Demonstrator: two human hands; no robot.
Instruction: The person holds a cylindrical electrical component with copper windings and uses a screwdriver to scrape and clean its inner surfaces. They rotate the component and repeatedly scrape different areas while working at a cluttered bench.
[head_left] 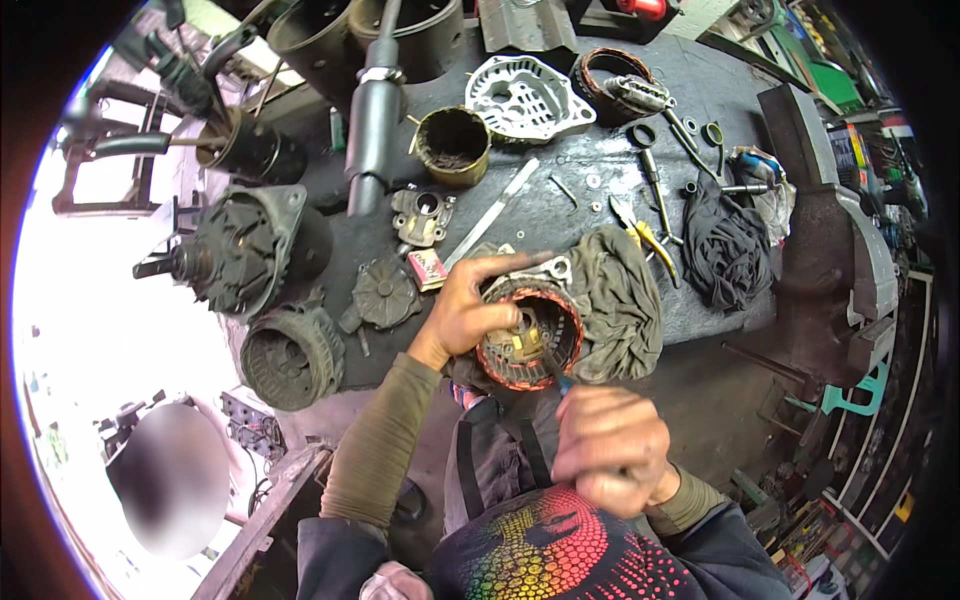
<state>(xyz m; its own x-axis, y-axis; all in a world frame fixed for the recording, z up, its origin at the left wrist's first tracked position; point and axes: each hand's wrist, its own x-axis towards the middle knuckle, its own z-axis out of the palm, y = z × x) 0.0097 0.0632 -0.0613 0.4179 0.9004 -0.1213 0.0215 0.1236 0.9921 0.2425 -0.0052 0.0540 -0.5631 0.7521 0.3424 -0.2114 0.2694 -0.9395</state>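
Centre frame, the left hand (470, 312) has its grip clamped on the copper-wound housing (575, 322), and just below right, the right hand (612, 450) clenches a slim tool (563, 379) against its lower rim

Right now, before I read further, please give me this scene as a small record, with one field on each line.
Left hand: the left hand grips the round housing with copper windings, thumb over its opening
Right hand: the right hand holds a blue-handled tool, pointed into the opening
Cloths: grey-green cloth right of the housing; dark cloth farther right
Pliers: yellow-handled pliers, on the dark bench
Small box: red-and-white box, left of the housing
Hidden: the tool's exact tip
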